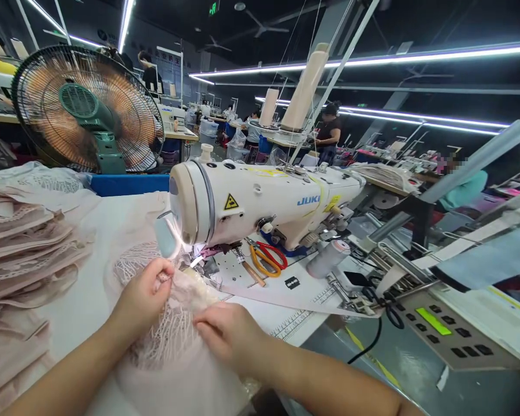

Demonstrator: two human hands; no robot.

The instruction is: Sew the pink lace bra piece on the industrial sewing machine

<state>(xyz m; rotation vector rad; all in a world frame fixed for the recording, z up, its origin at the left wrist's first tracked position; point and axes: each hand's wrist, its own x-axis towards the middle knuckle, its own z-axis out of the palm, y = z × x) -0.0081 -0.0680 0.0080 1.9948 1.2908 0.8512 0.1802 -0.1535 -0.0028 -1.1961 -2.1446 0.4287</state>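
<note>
A pale pink lace garment piece [173, 335] lies across the front of a white sewing machine [260, 196]. My left hand [145, 292] pinches the fabric edge just below the machine's lit needle area. To its right, my right hand [231, 335] is closed on the same fabric, fingers and thumb pressed together. Part of the fabric runs under the machine head, where the needle and presser foot are mostly hidden. A light strip of elastic or tape [281, 300] stretches over the table from the right toward the needle area.
Stacked pink pieces [26, 248] lie at left. Scissors with red and orange handles [268, 258], a razor blade [292, 282] and a grey thread cone [328, 258] rest on the machine bed. A control panel [446, 335] is at right. Behind stands a large fan [86, 110]; people work farther back.
</note>
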